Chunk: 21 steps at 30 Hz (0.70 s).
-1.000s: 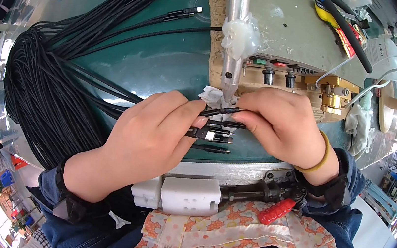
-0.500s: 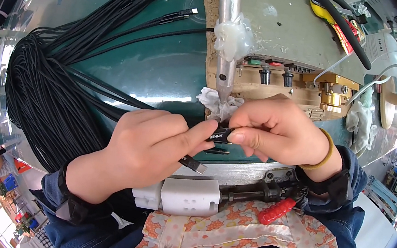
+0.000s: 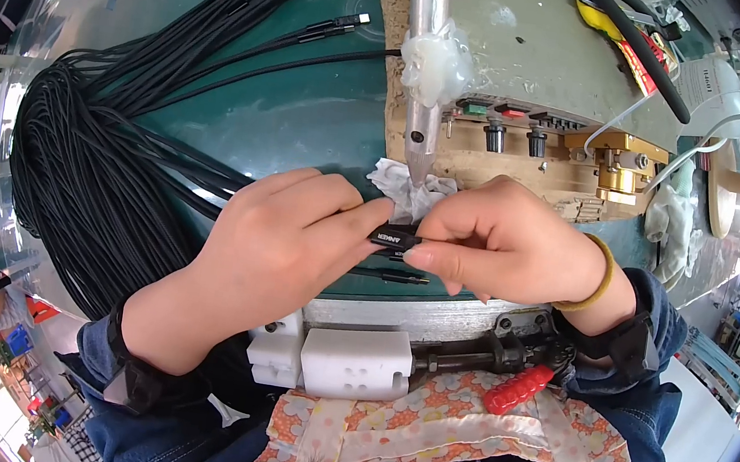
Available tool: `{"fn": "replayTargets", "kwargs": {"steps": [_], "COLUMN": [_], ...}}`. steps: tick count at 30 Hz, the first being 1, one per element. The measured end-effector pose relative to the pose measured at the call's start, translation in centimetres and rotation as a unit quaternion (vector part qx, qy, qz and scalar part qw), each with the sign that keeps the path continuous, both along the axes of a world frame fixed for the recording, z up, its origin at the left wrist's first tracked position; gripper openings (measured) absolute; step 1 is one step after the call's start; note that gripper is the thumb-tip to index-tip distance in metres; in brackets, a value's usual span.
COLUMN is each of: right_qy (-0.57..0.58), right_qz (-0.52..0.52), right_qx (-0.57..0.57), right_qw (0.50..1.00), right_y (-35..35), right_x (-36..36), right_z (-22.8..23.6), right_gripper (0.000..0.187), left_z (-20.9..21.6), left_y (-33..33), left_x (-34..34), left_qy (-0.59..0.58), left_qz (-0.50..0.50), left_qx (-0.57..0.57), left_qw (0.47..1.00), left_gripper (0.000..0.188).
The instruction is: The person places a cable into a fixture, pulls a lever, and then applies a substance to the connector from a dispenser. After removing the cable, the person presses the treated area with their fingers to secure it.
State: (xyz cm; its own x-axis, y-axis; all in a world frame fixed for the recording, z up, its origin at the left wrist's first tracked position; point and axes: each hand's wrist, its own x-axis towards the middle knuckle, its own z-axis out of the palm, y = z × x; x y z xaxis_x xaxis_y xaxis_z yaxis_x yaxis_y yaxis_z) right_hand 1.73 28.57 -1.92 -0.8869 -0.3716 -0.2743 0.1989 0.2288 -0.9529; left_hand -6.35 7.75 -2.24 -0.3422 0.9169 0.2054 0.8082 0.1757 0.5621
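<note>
At the near side, a floral apron (image 3: 447, 434) spreads below the desk (image 3: 308, 131), and in front of its metal edge (image 3: 452, 313) sit a white block (image 3: 355, 364) and a red grip (image 3: 519, 390) on dark metalwork.

Beyond that edge, the left hand (image 3: 281, 239) and the right hand (image 3: 502, 243) meet over the green top, with a black connector (image 3: 394, 238) between them. The connector lies nearly level, its pale-marked flat face up. Its left end is clamped by the left fingers, whose index tip shows against it; the thumb there is hidden. Its right end is pinched by the right thumb and fingers, the thumb tip on the near side. Its middle stays bare between the two grips. A yellowish band (image 3: 603, 276) circles the right wrist. Just below the connector, a slim black cable end (image 3: 399, 278) points right.

To the left lies a thick looped bundle of black cables (image 3: 74, 158), some running behind the left hand. Past the hands, a metal nozzle (image 3: 419, 165) points down at crumpled white tissue (image 3: 394, 183). Farther back stand a grey-green box (image 3: 540, 49) with black knobs (image 3: 494, 138) and, to its right, a brass fitting (image 3: 620, 165).
</note>
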Motion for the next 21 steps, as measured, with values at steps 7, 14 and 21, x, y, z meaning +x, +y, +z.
{"fn": "replayTargets", "kwargs": {"steps": [7,14,21], "right_qy": [-0.161,-0.199,0.206], "right_qz": [-0.074,-0.13,-0.06], "right_qx": [-0.022,-0.102,0.12], "right_qw": [0.984,0.966,0.969], "right_y": [0.1,0.2,0.4], "right_x": [-0.4,-0.7,-0.3], "right_z": [0.5,0.5,-1.3], "right_gripper": [0.02,0.023,0.013], "left_z": [0.0,-0.3,-0.1], "left_y": [0.0,0.2,0.1], "left_x": [0.1,0.0,0.0], "left_qy": [-0.015,0.01,0.009], "left_qz": [0.064,0.09,0.082], "left_qx": [0.001,0.042,0.03], "left_qw": [0.998,0.995,0.996], "left_gripper": [0.025,0.024,0.025]}}
